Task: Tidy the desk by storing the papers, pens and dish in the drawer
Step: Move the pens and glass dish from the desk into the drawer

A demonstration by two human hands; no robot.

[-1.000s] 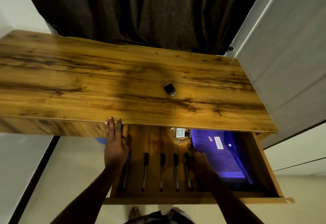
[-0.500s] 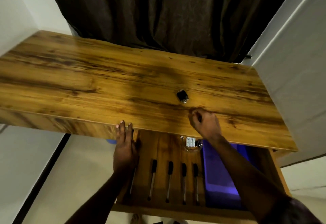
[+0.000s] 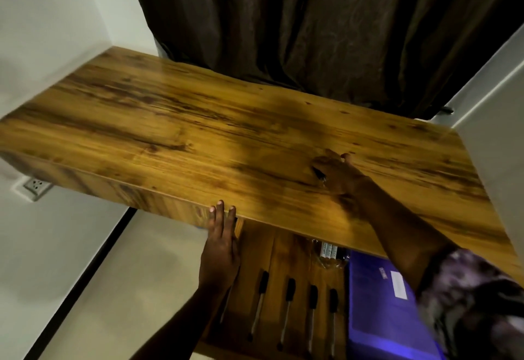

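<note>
The wooden desk (image 3: 198, 138) has its drawer (image 3: 255, 249) pulled open below the front edge. Inside the drawer lie several black-capped pens (image 3: 287, 303) in a row, a glass dish (image 3: 329, 256) with small batteries in it, and a purple paper folder (image 3: 380, 311) at the right. My left hand (image 3: 221, 249) rests flat, fingers straight, on the drawer's left side, with its fingertips at the desk's front edge. My right hand (image 3: 340, 172) is on the desktop, fingers curled over a small black object (image 3: 319, 174), of which only a dark sliver shows.
A dark curtain (image 3: 312, 33) hangs behind the desk. White walls stand at the left and right, with a socket (image 3: 37, 185) low on the left wall. Pale floor lies below the desk at the left.
My right hand left the drawer, rose to the desktop and closed over the small black object. My left hand stayed at the drawer's left side. The view shifted left.
</note>
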